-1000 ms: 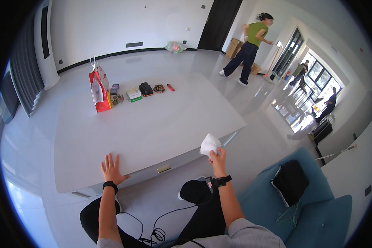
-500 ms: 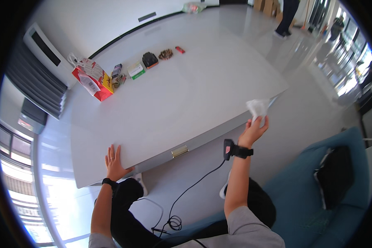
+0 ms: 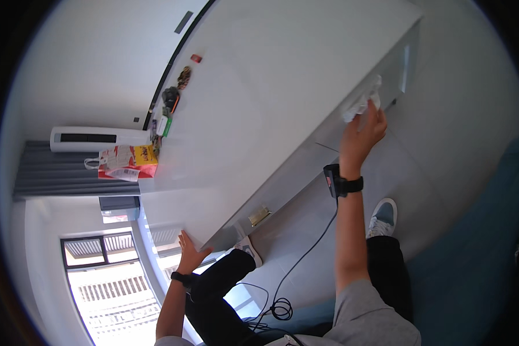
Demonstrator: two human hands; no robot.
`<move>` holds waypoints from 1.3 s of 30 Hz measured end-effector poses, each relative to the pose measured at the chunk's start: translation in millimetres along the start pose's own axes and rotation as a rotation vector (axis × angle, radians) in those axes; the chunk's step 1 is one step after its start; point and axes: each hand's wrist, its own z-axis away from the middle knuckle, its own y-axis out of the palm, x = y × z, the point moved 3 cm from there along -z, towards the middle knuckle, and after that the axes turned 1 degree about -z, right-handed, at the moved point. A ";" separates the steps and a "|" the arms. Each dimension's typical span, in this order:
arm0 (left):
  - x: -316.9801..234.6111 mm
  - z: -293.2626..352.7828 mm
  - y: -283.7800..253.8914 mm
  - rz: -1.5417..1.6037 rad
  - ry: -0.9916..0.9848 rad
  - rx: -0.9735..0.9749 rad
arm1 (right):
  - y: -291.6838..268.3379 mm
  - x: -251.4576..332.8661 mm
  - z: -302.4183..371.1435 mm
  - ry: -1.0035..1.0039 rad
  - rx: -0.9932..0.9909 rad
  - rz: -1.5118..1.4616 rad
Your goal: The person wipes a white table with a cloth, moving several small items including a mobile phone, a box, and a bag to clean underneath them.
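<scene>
My right hand (image 3: 363, 135) grips a crumpled white tissue (image 3: 363, 104) at the front edge of the white table (image 3: 259, 104), by its drawer fronts. The tissue is slightly smeared by motion. At the table's near left corner, my left hand (image 3: 191, 254) rests with its thumb spread from the other fingers and nothing in it. Both wrists wear black bands, and a black cable runs down from the module on my right one.
Along the table's far left side stand a red and yellow paper bag (image 3: 130, 162), a green and white box (image 3: 164, 125), a dark pouch (image 3: 170, 98), a beaded bundle (image 3: 184, 77) and a small red item (image 3: 196, 58). A blue sofa (image 3: 467, 248) is at right. The cable (image 3: 281, 308) coils between my legs.
The view has turned and tilted. My right hand has brought the tissue from above the tabletop's edge to the table's front side. The left hand stays at the near left corner.
</scene>
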 end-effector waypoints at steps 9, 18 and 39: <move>-95.0 5.4 -12.7 -0.027 -0.063 0.080 | 3.5 28.4 -10.3 -0.034 0.165 -0.589; -81.0 2.8 -5.3 -0.044 -0.035 -0.003 | -1.6 -6.6 -92.9 -0.193 0.164 -0.579; -76.9 -4.0 -6.1 -0.002 0.017 0.050 | 21.9 -59.4 -92.1 0.066 0.120 -0.497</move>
